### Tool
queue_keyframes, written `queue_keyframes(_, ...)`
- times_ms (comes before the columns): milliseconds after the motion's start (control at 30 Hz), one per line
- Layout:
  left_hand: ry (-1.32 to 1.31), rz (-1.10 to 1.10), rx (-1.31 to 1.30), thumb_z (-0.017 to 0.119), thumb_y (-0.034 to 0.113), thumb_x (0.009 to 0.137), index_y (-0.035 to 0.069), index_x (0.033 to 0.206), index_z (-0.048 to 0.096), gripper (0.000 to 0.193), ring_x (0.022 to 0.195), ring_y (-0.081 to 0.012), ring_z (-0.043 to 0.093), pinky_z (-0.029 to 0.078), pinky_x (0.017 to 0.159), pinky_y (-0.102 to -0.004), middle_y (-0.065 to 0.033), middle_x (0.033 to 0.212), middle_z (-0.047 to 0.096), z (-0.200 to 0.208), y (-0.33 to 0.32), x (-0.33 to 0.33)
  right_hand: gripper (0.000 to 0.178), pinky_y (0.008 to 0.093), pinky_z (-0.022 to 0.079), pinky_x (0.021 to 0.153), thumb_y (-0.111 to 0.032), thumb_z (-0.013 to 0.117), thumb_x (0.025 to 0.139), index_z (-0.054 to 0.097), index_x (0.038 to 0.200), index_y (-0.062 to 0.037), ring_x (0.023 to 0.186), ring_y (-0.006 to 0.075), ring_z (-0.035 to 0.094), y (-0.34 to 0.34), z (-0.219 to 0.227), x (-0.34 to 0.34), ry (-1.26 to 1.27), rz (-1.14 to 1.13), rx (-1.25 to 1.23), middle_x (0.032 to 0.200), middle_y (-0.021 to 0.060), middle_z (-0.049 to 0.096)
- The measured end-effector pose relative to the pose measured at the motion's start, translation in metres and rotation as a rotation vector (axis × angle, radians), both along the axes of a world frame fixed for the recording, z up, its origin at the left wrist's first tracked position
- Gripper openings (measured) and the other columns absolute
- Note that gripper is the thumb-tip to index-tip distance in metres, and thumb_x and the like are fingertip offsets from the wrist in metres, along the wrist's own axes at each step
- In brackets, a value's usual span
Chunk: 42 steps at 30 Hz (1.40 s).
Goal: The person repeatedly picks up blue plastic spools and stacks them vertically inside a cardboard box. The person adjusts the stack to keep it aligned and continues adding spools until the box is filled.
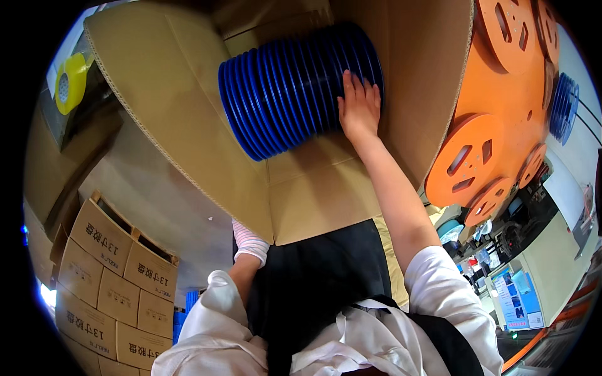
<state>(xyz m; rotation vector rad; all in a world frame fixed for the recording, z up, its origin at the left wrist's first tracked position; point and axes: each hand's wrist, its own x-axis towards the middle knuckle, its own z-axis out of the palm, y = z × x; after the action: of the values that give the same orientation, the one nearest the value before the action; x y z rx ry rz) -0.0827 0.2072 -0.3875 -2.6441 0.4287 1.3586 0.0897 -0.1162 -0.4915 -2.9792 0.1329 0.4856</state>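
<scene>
A large open cardboard box (326, 210) stands right in front of me, its inside facing up toward me. Inside it a row of blue plastic reels (276, 97) lies on its side, the round rims packed close together. My right hand (360, 109) is bare and reaches into the box. Its fingers are stretched out and rest on the rims near the right end of the row. My left hand (249, 243), in a white glove with pink stripes, is at the outside of the box's near left wall. That wall hides its fingers.
Orange reels (467, 160) are piled just right of the box. At the far right is another blue reel (564, 108). A yellow tape roll (71, 83) is at the upper left. Stacked closed cartons (119, 297) stand at the lower left. A cabinet (545, 266) stands at the right.
</scene>
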Motion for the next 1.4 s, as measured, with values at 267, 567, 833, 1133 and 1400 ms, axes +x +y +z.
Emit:
queue_keyframes(267, -0.025, 0.097, -0.114, 0.040, 0.026, 0.101, 0.005, 0.133, 0.052, 0.040, 0.126, -0.0272, 0.049, 0.037, 0.107, -0.0382, -0.0093, 0.137, 0.055, -0.014, 0.013, 0.001, 0.045, 0.0490, 0.035, 0.098, -0.027, 0.070, 0.085, 0.055, 0.125, -0.0161, 0.110, 0.0343, 0.055, -0.012, 0.018, 0.039, 0.259, -0.179, -0.047, 0.109, 0.0126, 0.068)
queue_keyframes(567, -0.094, 0.067, -0.068, 0.045, 0.027, 0.099, 0.006, 0.132, 0.053, 0.040, 0.123, -0.0249, 0.051, 0.038, 0.106, -0.0387, -0.0068, 0.134, 0.057, -0.031, 0.016, -0.002, 0.076, 0.0605, 0.018, 0.115, -0.016, 0.071, 0.084, 0.037, 0.151, -0.0249, 0.146, 0.0386, 0.023, 0.003, 0.052, -0.018, -0.075, -0.035, -0.047, 0.157, 0.0108, 0.030)
queue_keyframes(833, 0.083, -0.006, 0.014, 0.045, 0.027, 0.099, 0.007, 0.131, 0.056, 0.038, 0.122, -0.0252, 0.053, 0.039, 0.104, -0.0385, -0.0062, 0.131, 0.059, -0.030, 0.015, -0.013, 0.069, 0.0583, 0.017, 0.116, -0.014, 0.069, 0.086, 0.041, 0.148, -0.0185, 0.148, 0.0402, 0.019, 0.004, 0.036, -0.035, -0.105, -0.222, 0.145, 0.158, 0.0156, 0.028)
queue_keyframes(1133, 0.077, 0.109, -0.013, 0.045, 0.026, 0.099, 0.006, 0.130, 0.056, 0.038, 0.120, -0.0263, 0.055, 0.040, 0.103, -0.0408, -0.0082, 0.130, 0.059, -0.031, 0.025, -0.036, 0.054, 0.0540, 0.026, 0.114, -0.017, 0.066, 0.089, 0.050, 0.140, -0.0139, 0.144, 0.0343, 0.031, 0.007, 0.011, 0.023, -0.336, -0.105, 0.193, 0.152, 0.0123, 0.039)
queue_keyframes(1400, 0.018, 0.078, -0.015, 0.046, 0.024, 0.100, 0.005, 0.130, 0.055, 0.037, 0.118, -0.0259, 0.055, 0.041, 0.102, -0.0391, -0.0084, 0.130, 0.060, -0.034, 0.023, -0.037, 0.070, 0.0528, 0.014, 0.119, -0.040, 0.060, 0.094, 0.031, 0.154, -0.0207, 0.150, 0.0345, 0.016, 0.006, -0.014, 0.021, -0.200, 0.033, 0.118, 0.162, 0.0094, 0.022)
